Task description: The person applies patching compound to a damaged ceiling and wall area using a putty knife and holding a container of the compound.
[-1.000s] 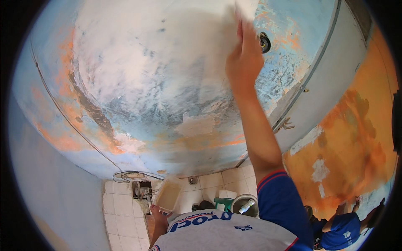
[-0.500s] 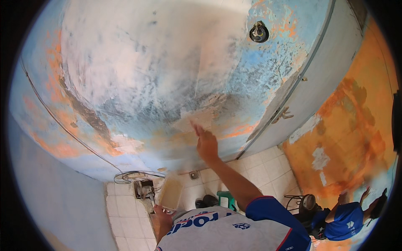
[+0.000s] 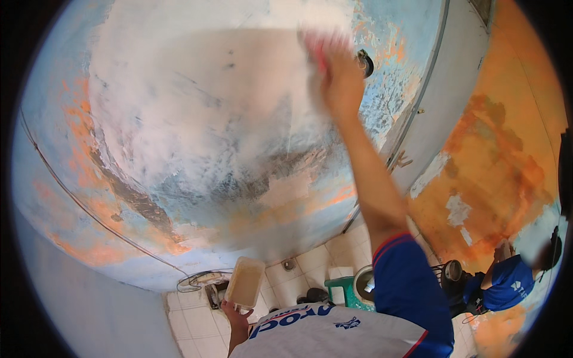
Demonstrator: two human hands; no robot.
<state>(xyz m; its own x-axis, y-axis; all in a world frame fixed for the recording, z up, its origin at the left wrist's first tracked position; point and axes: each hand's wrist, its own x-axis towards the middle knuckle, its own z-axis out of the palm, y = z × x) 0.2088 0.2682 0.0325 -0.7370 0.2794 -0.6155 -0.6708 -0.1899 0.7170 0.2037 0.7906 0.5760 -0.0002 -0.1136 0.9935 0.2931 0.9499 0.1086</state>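
My left hand (image 3: 237, 314), low in view, is closed on the near end of a shallow, rectangular, cream plastic tub (image 3: 246, 283). The tub's inside looks beige; its contents are not clear. High up, my right hand (image 3: 337, 62) is at the pale, patched part of the wall (image 3: 239, 83), just left of a round dark electrical box (image 3: 365, 63) with wires. Motion smears its fingers, and a reddish streak shows by them; whether that is a held thing, I cannot make out. Lower down, the wall has rough grey, blue and orange patches.
A green plastic stool (image 3: 339, 287) and a round bucket (image 3: 364, 283) stand on the tiled floor (image 3: 316, 259). A loose cable (image 3: 89, 209) runs down the wall's left side. To the right, a co-worker in a blue shirt (image 3: 507, 280) is beside an orange wall (image 3: 495, 173).
My right hand has swept from low on the wall up and right to beside the electrical box. The tub and my left hand appear slightly shifted as the view moved.
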